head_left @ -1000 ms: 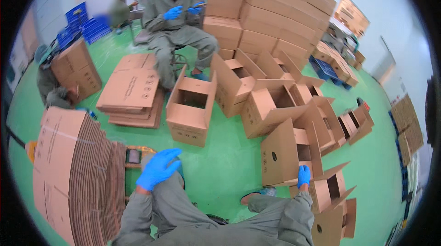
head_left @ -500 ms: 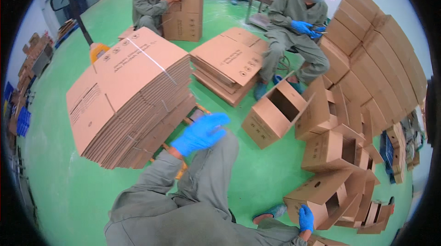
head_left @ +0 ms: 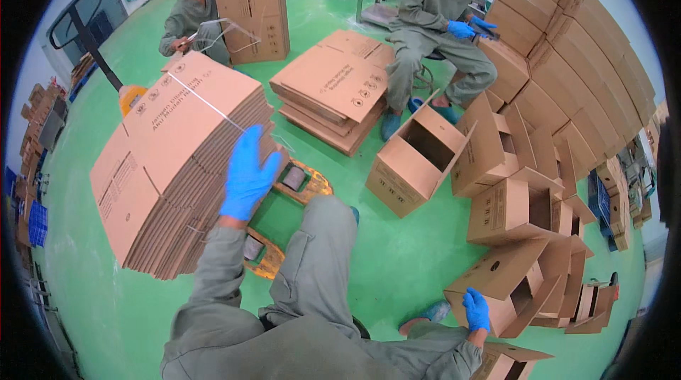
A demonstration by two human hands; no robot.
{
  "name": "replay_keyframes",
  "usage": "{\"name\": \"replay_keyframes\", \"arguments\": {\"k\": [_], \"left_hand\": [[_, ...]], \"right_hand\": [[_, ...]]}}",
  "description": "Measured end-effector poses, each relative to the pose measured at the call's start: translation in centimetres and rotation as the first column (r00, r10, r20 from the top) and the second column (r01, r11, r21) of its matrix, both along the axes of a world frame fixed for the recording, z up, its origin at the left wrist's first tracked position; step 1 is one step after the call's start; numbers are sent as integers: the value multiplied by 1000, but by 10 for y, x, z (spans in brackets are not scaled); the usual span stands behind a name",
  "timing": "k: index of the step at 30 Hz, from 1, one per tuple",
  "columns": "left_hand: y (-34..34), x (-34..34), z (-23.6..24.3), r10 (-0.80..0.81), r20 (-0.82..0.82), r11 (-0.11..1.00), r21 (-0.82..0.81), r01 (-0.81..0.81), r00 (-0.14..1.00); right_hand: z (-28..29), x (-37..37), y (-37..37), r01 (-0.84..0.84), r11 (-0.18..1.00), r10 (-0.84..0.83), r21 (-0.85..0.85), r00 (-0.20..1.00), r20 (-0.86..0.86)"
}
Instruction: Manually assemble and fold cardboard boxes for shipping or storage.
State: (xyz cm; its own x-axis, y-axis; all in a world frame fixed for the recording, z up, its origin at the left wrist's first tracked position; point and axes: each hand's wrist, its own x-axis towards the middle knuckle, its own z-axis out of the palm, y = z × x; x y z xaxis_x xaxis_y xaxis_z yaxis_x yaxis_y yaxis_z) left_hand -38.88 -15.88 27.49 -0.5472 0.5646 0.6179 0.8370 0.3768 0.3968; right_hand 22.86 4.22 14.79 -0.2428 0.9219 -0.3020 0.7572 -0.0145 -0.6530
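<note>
My left hand (head_left: 248, 175), in a blue glove, is raised beside the right side of a tall stack of flat cardboard cartons (head_left: 177, 142). Its fingers point up, the thumb stands apart, and it holds nothing. A white strap (head_left: 206, 100) crosses the top of the stack. At the lower right, my right hand (head_left: 476, 310), also gloved in blue, is beside an open cardboard box (head_left: 500, 270). Its fingers are curled; whatever they may hold is too small to make out.
Yellow pallet-jack forks (head_left: 269, 264) show beside the stack. Several open boxes (head_left: 507, 210) stand on the right, before a high wall of cartons (head_left: 596, 75). One person (head_left: 191, 18) crouches at the far left with a loose strap; another (head_left: 440, 32) sits beyond a low carton pile (head_left: 333, 78).
My left hand has moved left and up, from above my knee to the carton stack, its fingers now upward. The crouching person now holds a loose strap. The view has shifted slightly.
</note>
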Motion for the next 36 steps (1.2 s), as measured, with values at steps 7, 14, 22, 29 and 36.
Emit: {"name": "replay_keyframes", "arguments": {"k": [7, 14, 22, 29, 36], "left_hand": [[159, -27, -126, -51, 993, 996, 43, 76, 103], [273, -100, -225, -63, 997, 998, 63, -9, -52], [363, -157, -290, -319, 923, 889, 214, -405, -214], [396, -180, -315, -497, 853, 765, 346, -543, -157], [385, -180, -301, -423, 894, 772, 269, -576, -148]], "right_hand": [[-21, 16, -1, -33, 986, 33, -162, 999, 2], [-9, 8, 2, 143, 929, -118, -342, 989, 94], [-27, 53, 5, 123, 892, 45, -434, 933, 357], [-37, 64, 8, 114, 874, 145, -472, 866, 478], [-19, 31, 13, 174, 876, 38, -449, 904, 425]]}}
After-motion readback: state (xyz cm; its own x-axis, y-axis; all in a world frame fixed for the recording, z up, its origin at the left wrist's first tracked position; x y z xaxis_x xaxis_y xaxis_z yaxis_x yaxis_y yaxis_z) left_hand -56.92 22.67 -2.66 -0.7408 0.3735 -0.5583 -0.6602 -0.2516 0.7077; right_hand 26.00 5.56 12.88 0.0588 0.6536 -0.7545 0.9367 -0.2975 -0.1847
